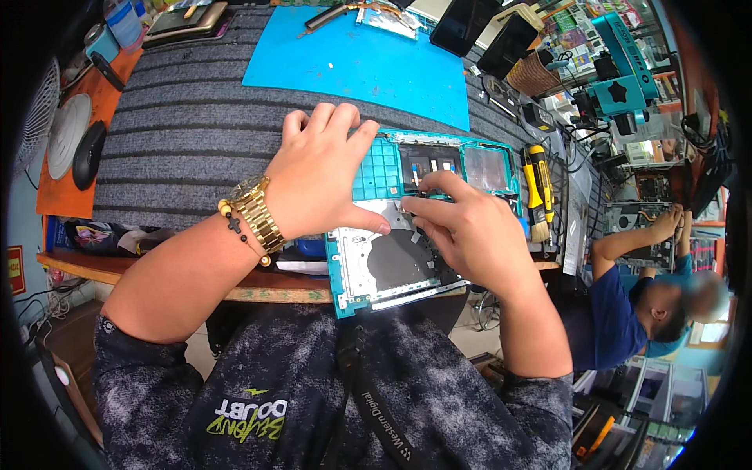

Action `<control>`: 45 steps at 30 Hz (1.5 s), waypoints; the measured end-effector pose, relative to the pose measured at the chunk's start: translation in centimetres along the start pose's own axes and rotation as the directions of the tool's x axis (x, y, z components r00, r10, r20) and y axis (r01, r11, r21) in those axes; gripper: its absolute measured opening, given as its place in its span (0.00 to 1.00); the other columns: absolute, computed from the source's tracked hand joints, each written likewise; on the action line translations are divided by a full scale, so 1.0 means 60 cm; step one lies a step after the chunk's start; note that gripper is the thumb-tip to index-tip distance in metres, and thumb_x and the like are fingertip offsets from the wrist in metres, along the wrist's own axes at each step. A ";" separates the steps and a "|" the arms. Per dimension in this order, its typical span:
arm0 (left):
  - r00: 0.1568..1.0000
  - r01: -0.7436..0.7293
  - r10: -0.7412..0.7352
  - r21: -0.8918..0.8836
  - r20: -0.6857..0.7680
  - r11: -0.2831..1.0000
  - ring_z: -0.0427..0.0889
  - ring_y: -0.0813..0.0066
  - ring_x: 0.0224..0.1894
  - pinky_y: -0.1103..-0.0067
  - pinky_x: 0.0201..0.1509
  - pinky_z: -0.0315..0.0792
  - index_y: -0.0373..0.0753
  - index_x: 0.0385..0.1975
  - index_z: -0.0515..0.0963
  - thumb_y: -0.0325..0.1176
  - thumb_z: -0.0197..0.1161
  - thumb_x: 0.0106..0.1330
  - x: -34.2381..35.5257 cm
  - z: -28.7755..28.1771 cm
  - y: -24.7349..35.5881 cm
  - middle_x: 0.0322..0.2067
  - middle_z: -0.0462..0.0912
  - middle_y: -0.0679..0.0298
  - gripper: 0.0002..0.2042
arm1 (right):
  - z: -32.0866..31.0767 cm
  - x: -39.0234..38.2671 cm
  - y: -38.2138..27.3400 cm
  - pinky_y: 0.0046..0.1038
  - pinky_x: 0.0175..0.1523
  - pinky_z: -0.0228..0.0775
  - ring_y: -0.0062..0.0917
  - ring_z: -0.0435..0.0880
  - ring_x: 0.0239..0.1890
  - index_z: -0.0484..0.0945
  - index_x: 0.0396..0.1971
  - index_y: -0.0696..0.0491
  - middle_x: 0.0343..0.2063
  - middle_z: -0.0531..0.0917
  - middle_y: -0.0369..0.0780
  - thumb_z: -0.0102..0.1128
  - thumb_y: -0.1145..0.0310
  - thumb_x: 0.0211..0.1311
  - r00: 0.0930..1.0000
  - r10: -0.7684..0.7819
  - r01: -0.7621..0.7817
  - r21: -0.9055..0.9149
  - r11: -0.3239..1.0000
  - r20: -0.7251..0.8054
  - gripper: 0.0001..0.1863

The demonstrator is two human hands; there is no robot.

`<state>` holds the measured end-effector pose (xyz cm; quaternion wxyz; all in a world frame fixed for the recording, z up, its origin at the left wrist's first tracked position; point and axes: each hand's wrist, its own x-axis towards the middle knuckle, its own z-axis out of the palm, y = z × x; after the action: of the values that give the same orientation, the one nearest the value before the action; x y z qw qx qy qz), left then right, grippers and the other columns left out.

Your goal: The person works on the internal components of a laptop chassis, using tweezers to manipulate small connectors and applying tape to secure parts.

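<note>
A teal laptop casing (335,270) lies with its inner side up, its near end reaching past the table edge. It has a bare metal plate and a large dark patch. My left hand (321,168), with a gold watch at its wrist, holds the casing's left side. Its thumb presses on the metal plate and its fingers curve by the far left corner. My right hand (470,235) is over the middle of the casing, thumb and fingers pinched together beside the plate's upper edge. Whatever small thing is between those fingertips cannot be made out.
A blue mat (352,74) lies beyond the casing on a grey ribbed cloth (188,141). To the right are a yellow-black brush (539,192), a woven basket (533,74) and a teal microscope (623,70). Another person (627,313) works at the far right.
</note>
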<state>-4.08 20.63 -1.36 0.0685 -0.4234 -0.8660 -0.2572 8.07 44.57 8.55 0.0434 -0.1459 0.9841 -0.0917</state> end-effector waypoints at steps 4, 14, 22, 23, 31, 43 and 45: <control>1.000 0.004 -0.004 0.021 0.001 1.000 0.75 0.47 0.73 0.49 0.77 0.66 0.35 0.78 0.78 0.75 0.91 0.45 -0.001 0.002 -0.001 0.66 0.78 0.51 0.64 | 0.027 -0.011 0.005 0.46 0.54 0.92 0.44 0.98 0.50 0.98 0.54 0.44 0.60 0.94 0.40 0.78 0.66 0.76 0.994 0.088 -0.075 0.185 0.980 -0.062 0.11; 1.000 0.004 -0.004 0.013 0.003 1.000 0.75 0.48 0.73 0.49 0.77 0.65 0.36 0.78 0.78 0.75 0.92 0.45 -0.001 0.001 0.000 0.66 0.78 0.52 0.64 | 0.039 -0.016 0.024 0.44 0.55 0.92 0.45 0.98 0.52 0.99 0.55 0.44 0.60 0.95 0.41 0.78 0.66 0.76 0.993 0.080 -0.057 0.244 0.968 -0.082 0.11; 1.000 0.010 -0.010 0.005 0.013 1.000 0.75 0.48 0.73 0.48 0.77 0.65 0.35 0.79 0.78 0.74 0.92 0.45 -0.001 -0.001 0.002 0.66 0.78 0.52 0.64 | 0.041 -0.014 0.029 0.44 0.55 0.92 0.46 0.98 0.51 0.99 0.56 0.45 0.61 0.94 0.42 0.79 0.69 0.74 0.994 0.068 -0.039 0.305 0.952 -0.084 0.14; 1.000 0.012 -0.012 0.002 0.015 1.000 0.75 0.47 0.73 0.48 0.78 0.65 0.35 0.79 0.78 0.74 0.92 0.45 -0.001 -0.001 0.002 0.66 0.78 0.52 0.64 | 0.041 -0.015 0.028 0.44 0.55 0.92 0.46 0.98 0.51 0.99 0.56 0.45 0.61 0.94 0.42 0.79 0.69 0.74 0.994 0.074 -0.046 0.312 0.949 -0.079 0.14; 0.999 0.021 -0.021 0.001 0.029 1.000 0.74 0.47 0.74 0.48 0.78 0.65 0.34 0.79 0.78 0.73 0.92 0.45 0.000 -0.003 0.003 0.66 0.78 0.51 0.64 | 0.044 -0.013 0.029 0.44 0.55 0.92 0.46 0.98 0.52 0.99 0.55 0.46 0.61 0.94 0.42 0.79 0.70 0.74 0.993 0.069 -0.035 0.311 0.950 -0.100 0.13; 1.000 0.008 -0.008 0.002 0.024 1.000 0.74 0.46 0.73 0.48 0.77 0.65 0.35 0.79 0.78 0.70 0.94 0.43 0.000 -0.003 0.006 0.67 0.78 0.51 0.64 | 0.074 -0.024 -0.002 0.45 0.49 0.91 0.43 0.98 0.46 0.98 0.52 0.45 0.57 0.94 0.39 0.80 0.70 0.73 0.963 0.174 -0.114 0.270 0.956 -0.207 0.11; 1.000 0.000 -0.001 0.019 0.025 1.000 0.74 0.46 0.73 0.48 0.77 0.65 0.35 0.79 0.77 0.69 0.95 0.43 0.001 -0.003 0.006 0.67 0.78 0.50 0.64 | 0.077 -0.027 -0.005 0.45 0.48 0.91 0.43 0.98 0.46 0.98 0.52 0.45 0.57 0.94 0.38 0.80 0.70 0.73 0.958 0.178 -0.120 0.248 0.961 -0.226 0.11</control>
<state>-3.86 20.79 -1.05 0.0615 -0.4258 -0.8693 -0.2434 10.21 44.00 4.17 -0.0554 -0.0524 0.9726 -0.2195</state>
